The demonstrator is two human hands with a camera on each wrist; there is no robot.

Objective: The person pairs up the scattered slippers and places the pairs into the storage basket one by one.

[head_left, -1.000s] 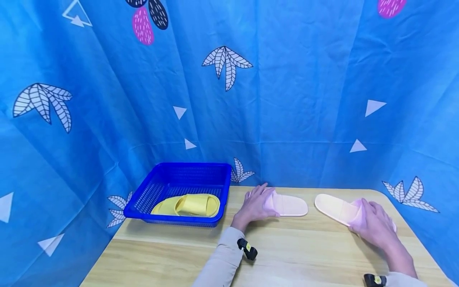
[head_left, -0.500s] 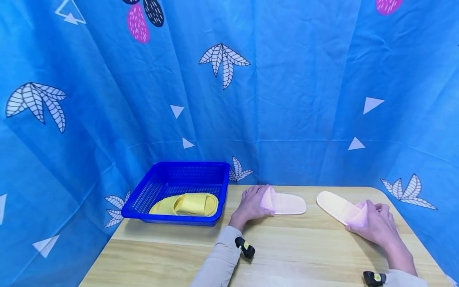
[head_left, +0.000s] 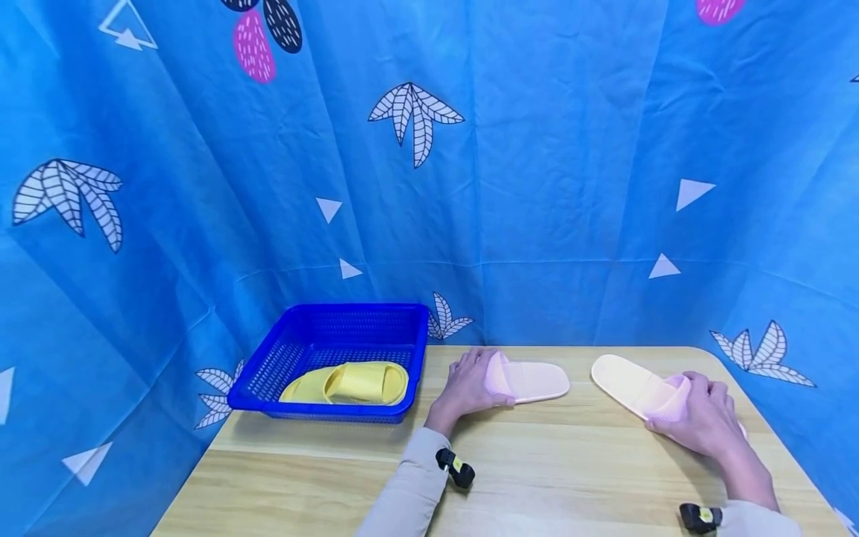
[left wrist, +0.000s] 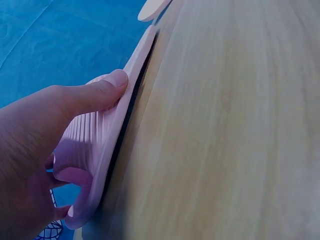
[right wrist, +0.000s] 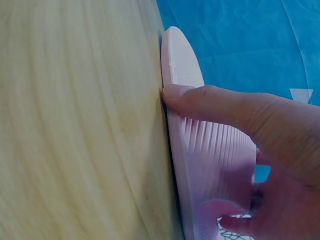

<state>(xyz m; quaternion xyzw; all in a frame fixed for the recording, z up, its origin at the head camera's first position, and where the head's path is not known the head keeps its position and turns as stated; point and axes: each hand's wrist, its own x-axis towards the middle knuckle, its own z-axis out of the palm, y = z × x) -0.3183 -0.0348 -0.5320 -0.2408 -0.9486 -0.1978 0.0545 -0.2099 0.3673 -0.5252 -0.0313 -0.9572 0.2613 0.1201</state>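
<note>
Two pink slippers lie toes outward near the table's back edge, their heel ends facing each other. My left hand (head_left: 468, 382) grips the left slipper (head_left: 537, 380) across its ribbed strap; in the left wrist view the thumb (left wrist: 107, 90) presses the sole's near edge and the other fingers are on the far side. The right slipper (head_left: 624, 382) lies at a slant, and my right hand (head_left: 701, 418) holds it round the strap. Its thumb (right wrist: 200, 100) lies along the near edge in the right wrist view, with the remaining fingers partly hidden behind the slipper.
On the table's left stands a blue plastic basket (head_left: 359, 307) with perforated sides. Yellow slippers (head_left: 349, 382) lie inside it, one overlapping the other. A blue patterned curtain (head_left: 550, 186) hangs behind the wooden table (head_left: 564, 477).
The left hand has shifted slightly left on its slipper, showing more of the strap, and that slipper's heel end has turned a little toward the back. The head view has shifted slightly.
</note>
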